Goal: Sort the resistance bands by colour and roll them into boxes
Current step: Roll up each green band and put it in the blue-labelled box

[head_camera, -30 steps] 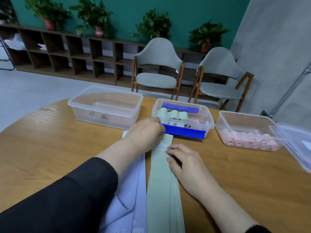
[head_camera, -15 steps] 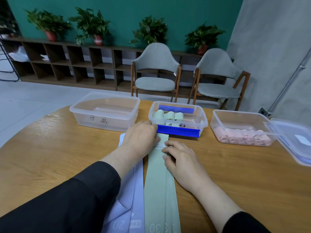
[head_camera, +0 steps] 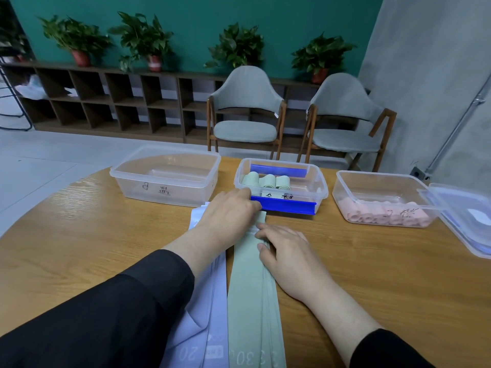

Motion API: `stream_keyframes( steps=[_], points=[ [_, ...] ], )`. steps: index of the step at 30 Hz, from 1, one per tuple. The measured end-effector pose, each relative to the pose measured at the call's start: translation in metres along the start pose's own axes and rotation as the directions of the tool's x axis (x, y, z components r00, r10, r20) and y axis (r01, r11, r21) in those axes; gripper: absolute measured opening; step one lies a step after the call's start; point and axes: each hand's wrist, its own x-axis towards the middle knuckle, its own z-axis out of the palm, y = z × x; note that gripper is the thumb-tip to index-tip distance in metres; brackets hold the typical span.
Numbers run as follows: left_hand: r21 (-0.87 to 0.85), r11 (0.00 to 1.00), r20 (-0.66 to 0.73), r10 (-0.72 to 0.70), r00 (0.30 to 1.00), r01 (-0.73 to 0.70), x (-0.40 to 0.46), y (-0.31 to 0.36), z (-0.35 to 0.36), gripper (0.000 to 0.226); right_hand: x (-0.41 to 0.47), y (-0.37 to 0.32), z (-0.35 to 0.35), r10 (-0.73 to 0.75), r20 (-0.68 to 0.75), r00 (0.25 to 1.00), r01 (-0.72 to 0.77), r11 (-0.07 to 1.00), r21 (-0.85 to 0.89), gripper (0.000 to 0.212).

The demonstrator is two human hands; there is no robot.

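Note:
A stack of long pale green bands (head_camera: 249,288) lies flat on the table, running away from me. Beside it on the left lie light blue bands (head_camera: 204,309). My left hand (head_camera: 228,211) rests palm down across the far ends of both stacks, its fingers reaching toward the middle box (head_camera: 322,191). That box holds three rolled green bands (head_camera: 267,180). My right hand (head_camera: 288,252) lies on the green stack's right edge, with forefinger and thumb touching the top band. The left box (head_camera: 117,176) is empty. The right box (head_camera: 338,179) holds pink rolls (head_camera: 385,217).
A clear lid (head_camera: 467,219) lies at the far right table edge, against the pink box. The round wooden table (head_camera: 79,248) has bare room on both sides of the bands. Two grey chairs (head_camera: 245,102) stand behind it.
Both hands stay on the far end of the green bands, hardly moved. The view has shifted slightly.

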Motion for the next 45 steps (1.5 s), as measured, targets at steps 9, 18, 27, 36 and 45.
stream_keyframes(
  steps=[9, 18, 27, 36, 45],
  points=[
    [-0.026, 0.999, -0.008, -0.020, 1.000, 0.020, 0.005, 0.000, 0.011, 0.015, 0.001, 0.000, 0.000, -0.009, -0.007, 1.000, 0.009, 1.000, -0.006, 0.024],
    [-0.084, 0.996, -0.018, -0.024, 1.000, 0.023, 0.008, -0.001, 0.011, 0.007, 0.002, 0.001, 0.002, -0.029, -0.027, 0.999, 0.029, 1.000, -0.003, 0.022],
    [-0.421, 0.907, -0.155, -0.048, 0.987, -0.022, -0.021, 0.022, -0.067, 0.008, -0.011, -0.007, -0.019, 0.279, -0.149, 0.949, -0.162, 0.834, 0.528, 0.049],
    [-0.565, 0.794, -0.489, -0.104, 0.866, -0.224, -0.013, 0.079, -0.167, 0.004, -0.072, -0.021, -0.079, 0.320, -0.034, 0.947, -0.126, 0.466, 0.876, 0.008],
    [-0.585, 0.788, -0.445, -0.114, 0.888, -0.192, 0.060, 0.149, -0.179, 0.006, -0.130, 0.012, -0.165, 0.423, 0.067, 0.904, -0.280, 0.464, 0.841, 0.012]
  ],
)
